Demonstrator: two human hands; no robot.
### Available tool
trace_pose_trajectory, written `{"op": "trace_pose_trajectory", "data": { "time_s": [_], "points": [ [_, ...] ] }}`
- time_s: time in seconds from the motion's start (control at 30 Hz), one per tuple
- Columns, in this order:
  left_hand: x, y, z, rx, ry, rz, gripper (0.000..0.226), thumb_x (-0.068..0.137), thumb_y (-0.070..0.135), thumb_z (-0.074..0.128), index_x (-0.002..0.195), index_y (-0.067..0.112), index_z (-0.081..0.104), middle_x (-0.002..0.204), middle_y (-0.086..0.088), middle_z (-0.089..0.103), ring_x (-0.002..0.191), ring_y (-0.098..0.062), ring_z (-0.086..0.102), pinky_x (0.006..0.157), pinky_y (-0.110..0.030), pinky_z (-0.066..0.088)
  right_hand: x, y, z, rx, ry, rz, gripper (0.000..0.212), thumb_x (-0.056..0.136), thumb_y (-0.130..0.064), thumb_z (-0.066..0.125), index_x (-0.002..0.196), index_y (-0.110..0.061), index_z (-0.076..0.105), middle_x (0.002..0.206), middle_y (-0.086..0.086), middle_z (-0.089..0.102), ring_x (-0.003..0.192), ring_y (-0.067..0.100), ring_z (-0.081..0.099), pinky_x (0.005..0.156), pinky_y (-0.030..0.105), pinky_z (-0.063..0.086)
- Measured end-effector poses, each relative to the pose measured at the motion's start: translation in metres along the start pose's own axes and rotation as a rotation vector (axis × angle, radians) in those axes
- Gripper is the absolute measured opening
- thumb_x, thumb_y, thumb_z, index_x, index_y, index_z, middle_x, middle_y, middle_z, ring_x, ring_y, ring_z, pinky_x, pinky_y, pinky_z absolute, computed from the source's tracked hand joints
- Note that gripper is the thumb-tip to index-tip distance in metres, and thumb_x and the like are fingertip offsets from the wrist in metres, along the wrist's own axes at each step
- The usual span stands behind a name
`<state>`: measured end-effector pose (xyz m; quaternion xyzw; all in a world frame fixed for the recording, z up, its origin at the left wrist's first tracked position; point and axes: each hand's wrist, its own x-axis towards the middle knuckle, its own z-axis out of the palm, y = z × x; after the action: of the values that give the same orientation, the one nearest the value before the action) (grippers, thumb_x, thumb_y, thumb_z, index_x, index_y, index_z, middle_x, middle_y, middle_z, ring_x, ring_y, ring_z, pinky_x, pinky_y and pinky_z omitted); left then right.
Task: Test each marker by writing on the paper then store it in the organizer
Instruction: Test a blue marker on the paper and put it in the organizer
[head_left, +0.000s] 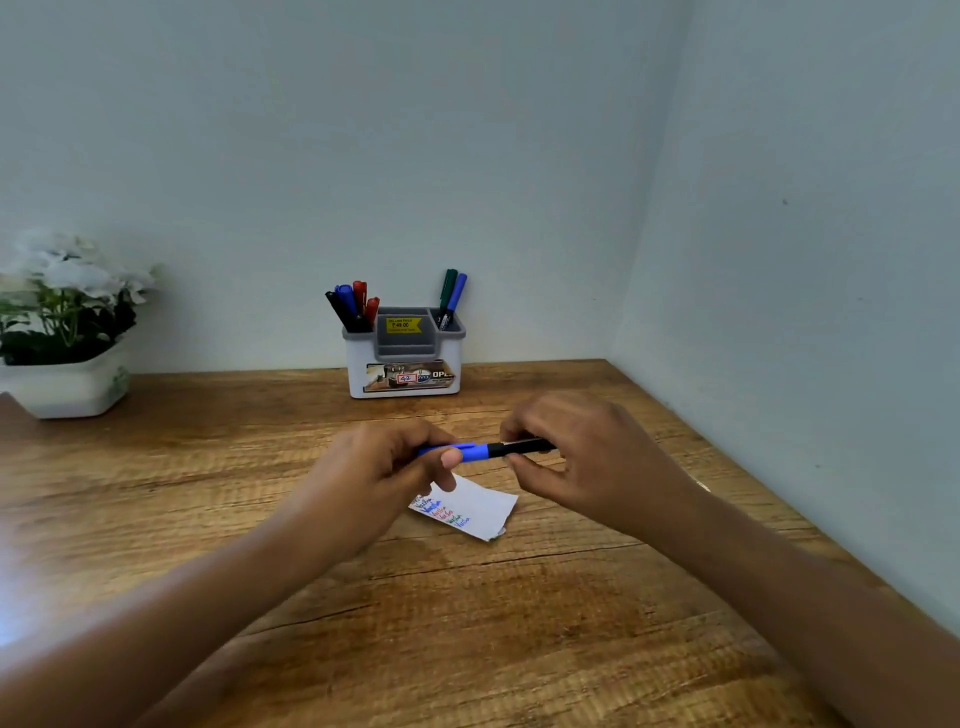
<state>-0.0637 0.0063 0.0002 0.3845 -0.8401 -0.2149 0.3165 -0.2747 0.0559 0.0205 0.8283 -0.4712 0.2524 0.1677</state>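
1. The person holds a blue marker (480, 451) level in the air, just above the slip of paper (483, 512) on the wooden counter (467, 623).
2. The left hand (384, 467) is curled round the blue cap end, thumb pressed on it. The right hand (587, 457) pinches the black barrel at the other end.
3. From where I stand, the cap looks seated on the barrel. I cannot tell whether it is being pulled off or pushed home.
4. The paper already carries several short lines of writing in black, blue, red and green, so a good deal of testing looks done.
5. At the back, against the wall, the organizer (402, 374) holds four markers (353, 309) in its left compartment and two more (451, 296) in its right one. Its middle section looks bare.
6. No loose markers lie on the counter, so I judge this to be the last one: it needs testing if that is not yet done, then storing.
7. A potted white plant (62, 384) sits at the far left.
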Motion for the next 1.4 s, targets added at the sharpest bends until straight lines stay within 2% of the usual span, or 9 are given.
{"op": "trace_pose_trajectory", "data": {
  "time_s": [0.27, 0.43, 0.6, 0.67, 0.77, 0.93, 1.03, 1.2, 1.4],
  "points": [
    [0.004, 0.004, -0.020, 0.078, 0.013, 0.089, 0.017, 0.088, 0.041, 0.060, 0.078, 0.033, 0.071, 0.062, 0.009, 0.065, 0.067, 0.002, 0.058, 0.056, -0.008, 0.039, 0.006, 0.008, 0.002, 0.092, -0.047, -0.063, 0.029, 0.090, -0.038, 0.044, 0.095, -0.016, 0.063, 0.081, -0.005, 0.062, 0.066, -0.001, 0.039, 0.055, 0.014, 0.031],
    [0.004, 0.005, -0.022, 0.081, 0.001, 0.132, 0.013, 0.089, 0.035, 0.061, 0.078, 0.041, 0.064, 0.067, 0.032, 0.065, 0.068, 0.002, 0.062, 0.058, -0.008, 0.042, 0.011, 0.009, 0.002, 0.140, -0.067, -0.037, 0.033, 0.089, -0.041, 0.044, 0.097, -0.017, 0.064, 0.079, -0.007, 0.061, 0.061, 0.002, 0.041, 0.052, 0.014, 0.030],
    [0.008, -0.029, -0.042, 0.009, 0.090, 0.077, 0.016, 0.092, 0.027, 0.061, 0.079, 0.036, 0.066, 0.069, 0.020, 0.071, 0.057, -0.001, 0.065, 0.059, -0.016, 0.050, 0.001, 0.029, -0.006, 0.156, -0.128, 0.136, 0.033, 0.090, -0.040, 0.047, 0.090, -0.013, 0.066, 0.076, -0.004, 0.063, 0.064, 0.005, 0.051, 0.057, 0.029, 0.041],
    [0.010, -0.056, -0.075, -0.191, 0.272, -0.015, 0.015, 0.085, 0.043, 0.069, 0.075, 0.032, 0.070, 0.064, 0.015, 0.072, 0.053, 0.002, 0.063, 0.062, -0.013, 0.053, -0.008, 0.049, -0.017, 0.210, -0.109, 0.293, 0.024, 0.092, -0.037, 0.052, 0.082, -0.019, 0.065, 0.069, -0.007, 0.060, 0.061, 0.004, 0.053, 0.055, 0.026, 0.037],
    [0.007, -0.073, -0.093, -0.315, 0.336, -0.014, 0.052, 0.054, 0.085, 0.066, 0.082, 0.042, 0.074, 0.076, 0.007, 0.076, 0.065, -0.002, 0.069, 0.072, -0.019, 0.059, -0.005, 0.046, -0.009, 0.299, -0.148, 0.297, 0.015, 0.091, -0.033, 0.054, 0.087, -0.022, 0.063, 0.076, -0.005, 0.064, 0.067, 0.008, 0.058, 0.061, 0.033, 0.046],
    [-0.002, -0.040, -0.054, 0.012, 0.175, 0.210, 0.031, 0.082, 0.066, 0.050, 0.090, 0.043, 0.069, 0.084, 0.029, 0.070, 0.071, -0.003, 0.067, 0.061, -0.014, 0.050, -0.003, 0.028, -0.002, 0.615, -0.189, 0.306, 0.033, 0.095, -0.017, 0.049, 0.113, -0.044, 0.046, 0.090, -0.007, 0.054, 0.067, 0.006, 0.054, 0.054, 0.023, 0.050],
    [-0.011, -0.027, -0.040, 0.096, -0.019, 0.378, 0.045, 0.087, 0.071, 0.039, 0.103, 0.040, 0.067, 0.095, 0.044, 0.063, 0.084, 0.014, 0.064, 0.068, -0.001, 0.047, -0.006, 0.026, -0.011, 0.971, -0.114, 0.419, 0.034, 0.096, -0.006, 0.044, 0.115, -0.033, 0.053, 0.098, -0.004, 0.056, 0.073, 0.012, 0.057, 0.058, 0.034, 0.057],
    [-0.017, -0.036, -0.022, 0.169, -0.227, 0.509, 0.033, 0.096, 0.055, 0.045, 0.119, 0.037, 0.060, 0.117, 0.018, 0.069, 0.109, 0.005, 0.063, 0.083, -0.024, 0.058, -0.001, 0.025, -0.019, 1.679, 0.105, 0.531, 0.040, 0.094, -0.004, 0.029, 0.113, -0.015, 0.062, 0.095, 0.008, 0.067, 0.071, 0.016, 0.065, 0.052, 0.033, 0.058],
    [-0.018, -0.041, -0.015, 0.241, -0.249, 0.622, 0.031, 0.095, 0.045, 0.053, 0.124, 0.037, 0.060, 0.120, 0.017, 0.068, 0.112, 0.004, 0.062, 0.096, -0.025, 0.053, -0.002, 0.007, 0.000, 1.588, 0.126, 0.587, 0.019, 0.076, -0.013, 0.067, 0.092, -0.022, 0.065, 0.068, 0.000, 0.064, 0.054, 0.010, 0.058, 0.038, 0.021, 0.047]
  ]
}}
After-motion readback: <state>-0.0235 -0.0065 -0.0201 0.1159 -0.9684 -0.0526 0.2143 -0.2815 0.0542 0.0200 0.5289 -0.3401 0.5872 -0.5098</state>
